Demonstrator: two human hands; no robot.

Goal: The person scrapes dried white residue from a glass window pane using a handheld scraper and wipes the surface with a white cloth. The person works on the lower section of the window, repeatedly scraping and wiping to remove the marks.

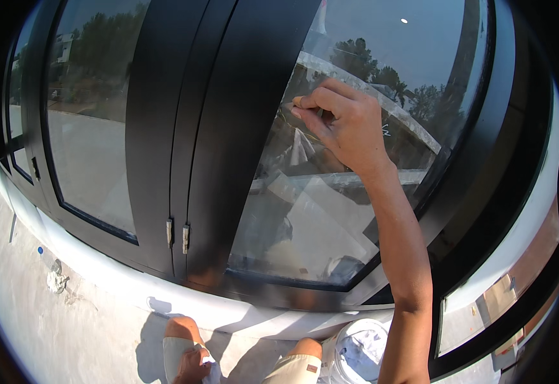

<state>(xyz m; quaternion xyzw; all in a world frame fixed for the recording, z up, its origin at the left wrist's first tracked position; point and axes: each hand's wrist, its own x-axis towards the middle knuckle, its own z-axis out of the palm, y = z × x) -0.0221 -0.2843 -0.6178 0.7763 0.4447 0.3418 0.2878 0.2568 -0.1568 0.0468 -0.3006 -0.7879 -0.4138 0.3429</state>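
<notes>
A large glass pane (346, 211) in a dark door or window frame (255, 86) stands before me. My right hand (344, 120) is raised at the pane's left side, thumb and fingertips pinched together near the frame; whether something small is between them I cannot tell. Low down, my left hand (194, 367) rests by my thigh, closed on a white cloth (211, 369). Beside my knee stands a white bucket (326, 357) with pale cloths (361, 343) in it. The glass reflects trees and sky.
Two metal hinges (177, 235) sit low on the frame. Left of them is another glass pane (92, 158). A white sill (116, 283) runs below the frame. On the pale floor at left lie a clear plastic bottle (49, 259) with a blue cap and a crumpled white item (57, 282).
</notes>
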